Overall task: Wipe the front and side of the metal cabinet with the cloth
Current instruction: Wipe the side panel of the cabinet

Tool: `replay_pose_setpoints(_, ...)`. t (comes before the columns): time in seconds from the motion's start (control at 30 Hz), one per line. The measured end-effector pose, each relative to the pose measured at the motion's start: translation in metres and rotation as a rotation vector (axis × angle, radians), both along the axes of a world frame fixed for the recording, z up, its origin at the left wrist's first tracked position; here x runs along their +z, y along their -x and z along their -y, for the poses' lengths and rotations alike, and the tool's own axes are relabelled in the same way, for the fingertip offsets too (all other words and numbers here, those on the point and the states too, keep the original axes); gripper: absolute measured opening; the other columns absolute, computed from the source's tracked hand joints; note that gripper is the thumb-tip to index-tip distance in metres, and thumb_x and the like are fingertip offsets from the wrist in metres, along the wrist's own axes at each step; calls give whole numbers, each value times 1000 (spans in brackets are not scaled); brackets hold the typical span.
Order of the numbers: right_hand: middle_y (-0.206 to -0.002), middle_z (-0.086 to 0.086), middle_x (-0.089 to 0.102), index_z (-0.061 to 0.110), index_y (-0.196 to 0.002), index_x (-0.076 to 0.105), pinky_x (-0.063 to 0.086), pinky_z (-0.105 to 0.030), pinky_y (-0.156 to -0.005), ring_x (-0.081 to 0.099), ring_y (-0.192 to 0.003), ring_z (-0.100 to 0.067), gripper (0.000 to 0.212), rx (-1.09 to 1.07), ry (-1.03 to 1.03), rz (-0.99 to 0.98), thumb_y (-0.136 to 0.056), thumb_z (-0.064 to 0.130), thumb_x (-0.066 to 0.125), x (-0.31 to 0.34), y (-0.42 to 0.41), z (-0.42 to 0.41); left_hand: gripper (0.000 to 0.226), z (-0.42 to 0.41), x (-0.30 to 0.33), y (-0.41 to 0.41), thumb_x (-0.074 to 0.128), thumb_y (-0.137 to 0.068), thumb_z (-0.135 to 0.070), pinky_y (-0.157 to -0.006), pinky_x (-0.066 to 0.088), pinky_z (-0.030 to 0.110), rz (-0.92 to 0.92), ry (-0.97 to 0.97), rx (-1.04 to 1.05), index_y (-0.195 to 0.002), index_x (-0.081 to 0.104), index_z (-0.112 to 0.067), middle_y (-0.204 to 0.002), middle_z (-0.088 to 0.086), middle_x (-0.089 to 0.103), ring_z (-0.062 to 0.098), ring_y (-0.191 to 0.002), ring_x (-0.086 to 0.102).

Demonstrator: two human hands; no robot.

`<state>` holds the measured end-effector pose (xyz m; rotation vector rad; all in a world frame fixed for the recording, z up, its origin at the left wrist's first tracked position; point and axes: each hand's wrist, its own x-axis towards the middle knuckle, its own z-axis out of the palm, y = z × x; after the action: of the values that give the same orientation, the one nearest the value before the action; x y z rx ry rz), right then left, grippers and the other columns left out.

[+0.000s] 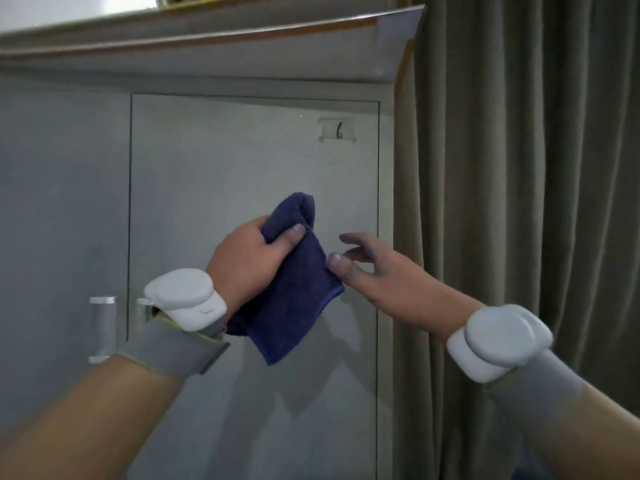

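Clutching a folded navy terry cloth (294,289) in the left hand (247,261), just in front of the grey metal cabinet (225,161) door numbered 6 (338,130); right hand (374,268) spread, thumb touching the cloth's right edge, gripping nothing. Olive curtain (519,168) hanging right of the cabinet.

Blue cloth (294,292) in left hand (247,263), before grey cabinet (242,150)

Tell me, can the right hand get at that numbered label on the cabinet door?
Probably yes: the right hand is open, and only bare door lies between it and the label above.
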<state>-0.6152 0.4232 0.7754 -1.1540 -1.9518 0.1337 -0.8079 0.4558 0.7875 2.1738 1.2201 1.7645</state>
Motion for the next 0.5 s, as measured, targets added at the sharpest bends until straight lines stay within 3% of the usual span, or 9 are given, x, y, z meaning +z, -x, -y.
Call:
replay_pose_setpoints(0.07,-128,3,56,27,-141,32,44,-34,-101,54,-119,-12,94,216,82,-186,-66,75,60,2,-18,4,23,19,10,-37,62,-83,-49,-86,51,40,16,38,-114,-85,66,-26,-86,-4,72,21,-88,67)
replay_pose_setpoints(0.1,-124,0,59,24,-139,36,48,-35,-98,58,-115,-13,90,301,109,-247,-67,68,67,2,-22,4,26,24,13,-49,63,-81,-50,-87,51,42,14,48,-166,-86,67,-25,-86,-4,73,19,-87,68)
replay_pose_setpoints(0.23,-103,-14,70,9,-119,52,55,-42,-87,68,-94,-25,43,440,91,-435,-82,20,71,11,-46,5,60,32,28,-85,60,-62,-69,-89,51,47,-16,73,-200,-96,65,-21,-93,1,73,21,-89,68)
replay_pose_setpoints(0.3,-88,-9,70,7,-105,56,55,-37,-79,67,-81,-21,24,422,39,-549,-85,11,68,15,-64,1,66,29,35,-100,68,-64,-65,-90,52,43,3,137,-276,-104,61,-12,-99,6,71,22,-91,68)
replay_pose_setpoints(0.4,-83,-3,66,10,-96,57,52,-34,-78,63,-77,-15,15,325,-52,-654,-85,9,67,20,-82,-9,52,21,43,-109,70,-71,-42,-78,51,31,-72,254,-440,-110,59,-9,-97,7,68,17,-87,65)
replay_pose_setpoints(0.5,-103,-16,66,0,-111,57,50,-43,-90,62,-90,-25,27,340,20,-787,-87,10,64,23,-100,-17,28,6,47,-119,69,-77,-29,-71,49,28,-137,206,-411,-99,64,-12,-90,9,68,17,-81,64)
